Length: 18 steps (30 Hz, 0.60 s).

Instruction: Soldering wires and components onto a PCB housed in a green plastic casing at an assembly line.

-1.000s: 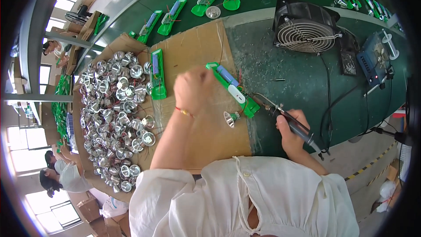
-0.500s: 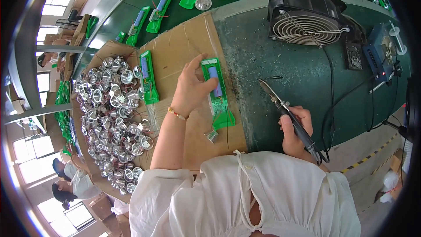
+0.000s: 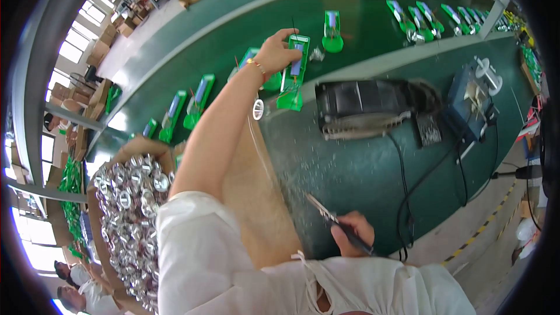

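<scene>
My left arm reaches far forward over the green belt. My left hand [image 3: 274, 53] grips a green plastic lamp housing [image 3: 290, 96] by its upper end, thumb near the blue cylindrical battery [image 3: 297, 61] inside it. A silver reflector cup [image 3: 258, 109] lies just left of the housing's lower end; I cannot tell whether a wire joins them. Near my body, my right hand [image 3: 354, 234] is closed around the dark handle of a soldering iron [image 3: 341, 224]. The iron's tip points away to the upper left, above the green bench, touching nothing.
Several similar housings lie along the belt [image 3: 367, 41], left and right of my hand. A black fan [image 3: 367, 105] stands ahead right, beside a blue soldering station [image 3: 464, 102] with cables. At the left, a carton holds many reflector cups [image 3: 128, 210]; a cardboard sheet [image 3: 256, 210] covers the bench.
My left hand has carried the green housing from the cardboard forward to the belt. My right hand still holds the soldering iron close to my body. The whole view has shifted toward the belt.
</scene>
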### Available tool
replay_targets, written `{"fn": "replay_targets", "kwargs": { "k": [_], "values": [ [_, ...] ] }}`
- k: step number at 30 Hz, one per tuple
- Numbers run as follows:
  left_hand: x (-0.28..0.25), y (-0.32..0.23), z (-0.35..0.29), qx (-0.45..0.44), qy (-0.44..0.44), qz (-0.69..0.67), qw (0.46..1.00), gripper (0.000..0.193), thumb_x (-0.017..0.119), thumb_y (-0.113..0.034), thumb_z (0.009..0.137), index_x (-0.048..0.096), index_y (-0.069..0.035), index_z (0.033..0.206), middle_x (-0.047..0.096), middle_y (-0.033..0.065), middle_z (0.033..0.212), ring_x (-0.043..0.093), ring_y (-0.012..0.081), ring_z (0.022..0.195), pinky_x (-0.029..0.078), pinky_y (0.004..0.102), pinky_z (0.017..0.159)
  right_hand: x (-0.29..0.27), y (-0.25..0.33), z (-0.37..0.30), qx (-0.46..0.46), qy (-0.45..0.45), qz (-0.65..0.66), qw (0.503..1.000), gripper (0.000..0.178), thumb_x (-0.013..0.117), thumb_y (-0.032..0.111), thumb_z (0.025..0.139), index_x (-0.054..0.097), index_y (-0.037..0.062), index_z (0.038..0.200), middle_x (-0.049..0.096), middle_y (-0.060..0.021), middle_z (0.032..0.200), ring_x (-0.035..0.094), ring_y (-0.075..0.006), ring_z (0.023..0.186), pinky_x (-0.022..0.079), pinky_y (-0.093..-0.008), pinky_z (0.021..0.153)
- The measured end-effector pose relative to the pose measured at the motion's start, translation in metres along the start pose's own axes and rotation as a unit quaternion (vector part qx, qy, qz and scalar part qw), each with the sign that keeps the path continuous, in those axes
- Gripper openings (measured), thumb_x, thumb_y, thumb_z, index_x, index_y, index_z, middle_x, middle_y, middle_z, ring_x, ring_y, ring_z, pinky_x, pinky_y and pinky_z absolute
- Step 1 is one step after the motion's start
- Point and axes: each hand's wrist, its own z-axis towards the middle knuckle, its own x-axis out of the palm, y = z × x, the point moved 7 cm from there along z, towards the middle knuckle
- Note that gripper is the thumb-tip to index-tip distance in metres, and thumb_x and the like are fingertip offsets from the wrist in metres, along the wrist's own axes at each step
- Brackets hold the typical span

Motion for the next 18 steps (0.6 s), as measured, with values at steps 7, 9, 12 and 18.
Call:
{"fn": "replay_targets", "kwargs": {
  "k": [7,9,12,18],
  "values": [
    [-0.102,0.003,0.046,0.125,-0.360,0.218,0.899,0.064,0.066,-0.027,0.067,0.047,-0.005,0.125,0.046,0.0218,0.125,0.045,0.0334,0.116,0.039,0.0384,0.098,-0.010,0.001,0.006,0.029,-0.045,0.030,0.998,0.021,0.070,0.000,0.067,0.059,-0.0012,0.084,0.058,-0.0109,0.067,0.051,-0.0122,0.052,0.037,-0.0225,0.046],
    [-0.118,0.060,0.029,0.057,-0.268,0.279,0.920,0.067,0.068,-0.034,0.069,0.046,-0.010,0.127,0.046,0.0222,0.123,0.048,0.0353,0.112,0.040,0.0394,0.096,-0.001,0.001,0.009,0.035,0.005,0.037,0.999,0.018,0.066,0.003,0.074,0.054,-0.0020,0.087,0.057,-0.0108,0.075,0.049,-0.0122,0.061,0.038,-0.0228,0.055],
    [-0.080,0.107,0.011,0.026,-0.083,0.279,0.956,0.070,0.068,-0.038,0.071,0.041,-0.011,0.131,0.051,0.0234,0.117,0.052,0.0355,0.107,0.042,0.0400,0.092,-0.005,-0.003,0.011,0.021,-0.025,0.038,0.999,0.020,0.069,0.000,0.067,0.059,-0.0018,0.084,0.057,-0.0103,0.068,0.049,-0.0118,0.053,0.037,-0.0225,0.048],
    [-0.124,0.140,-0.096,-0.088,-0.290,0.145,0.942,0.068,0.060,-0.036,0.075,0.038,-0.004,0.131,0.059,0.0224,0.105,0.058,0.0345,0.096,0.045,0.0410,0.082,0.001,0.006,0.010,0.012,0.044,0.034,0.998,0.018,0.065,0.000,0.076,0.056,-0.0023,0.091,0.057,-0.0091,0.074,0.050,-0.0106,0.060,0.039,-0.0218,0.053]
  ]
}}
